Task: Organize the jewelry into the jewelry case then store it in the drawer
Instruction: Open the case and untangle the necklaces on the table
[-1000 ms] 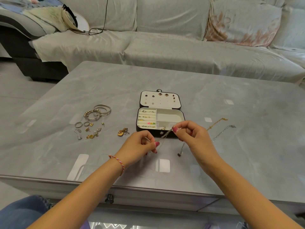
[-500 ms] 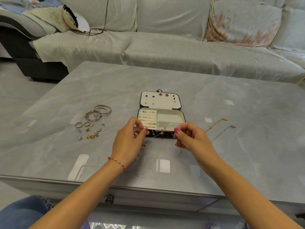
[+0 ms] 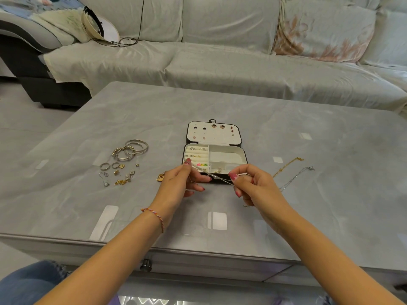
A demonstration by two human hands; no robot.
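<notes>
An open black jewelry case (image 3: 228,155) with a white lining lies mid-table; stud earrings sit on its lid panel and small pieces fill its left slots. My left hand (image 3: 178,186) and my right hand (image 3: 255,186) each pinch one end of a thin silver chain (image 3: 214,176), stretched between them just in front of the case. Bangles (image 3: 132,148) and loose rings and earrings (image 3: 116,173) lie to the left. A gold pendant (image 3: 160,176) shows beside my left hand. A gold chain (image 3: 287,165) and a silver chain (image 3: 296,178) lie to the right.
The grey glossy table (image 3: 330,205) has a drawer with a round knob (image 3: 145,265) under its front edge. A covered sofa (image 3: 220,69) runs behind the table, with a cable and fabric items at its left end.
My left hand rose from near the table to the case's front edge and the chain is now pulled taut between both hands. My right hand barely shifted.
</notes>
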